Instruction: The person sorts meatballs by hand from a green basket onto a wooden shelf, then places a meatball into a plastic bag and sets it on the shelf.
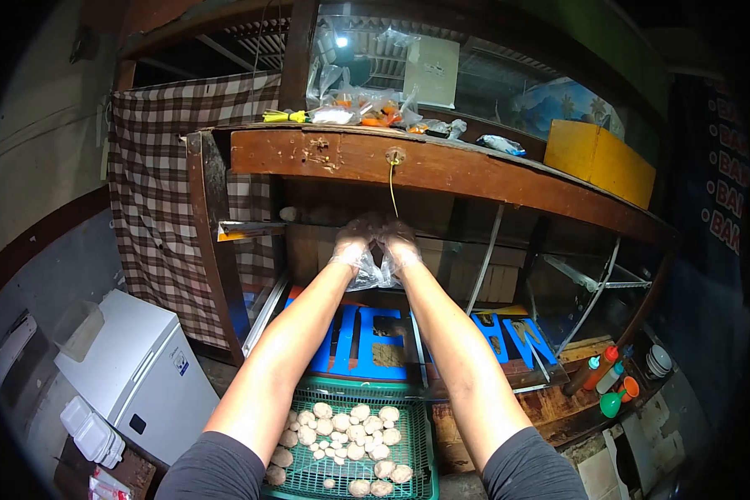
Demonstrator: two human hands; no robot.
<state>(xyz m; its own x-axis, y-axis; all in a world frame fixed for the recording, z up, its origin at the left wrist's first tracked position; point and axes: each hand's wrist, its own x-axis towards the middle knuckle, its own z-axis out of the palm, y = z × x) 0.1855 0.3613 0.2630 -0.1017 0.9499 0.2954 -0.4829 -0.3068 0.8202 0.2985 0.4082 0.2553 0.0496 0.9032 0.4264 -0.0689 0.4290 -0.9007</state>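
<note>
Both my arms reach forward into the dark opening under the wooden counter. My left hand [355,242] and my right hand [398,242] are close together there, each in a clear plastic glove. Loose clear plastic [373,277] hangs between the wrists. Shadow hides the fingers, so whether they hold anything is not visible. A pale round ball [288,213] sits on the dim shelf to the left of my hands. Below my arms, a green plastic basket [432,450] holds many pale, lumpy balls [357,433] of different sizes.
Over my hands runs the counter's wooden beam [333,154], with plastic bags [367,108] and a yellow box [600,158] on top. Blue lettering [375,346] covers the lower panel. A white chest freezer [154,375] stands left; sauce bottles [604,371] stand right.
</note>
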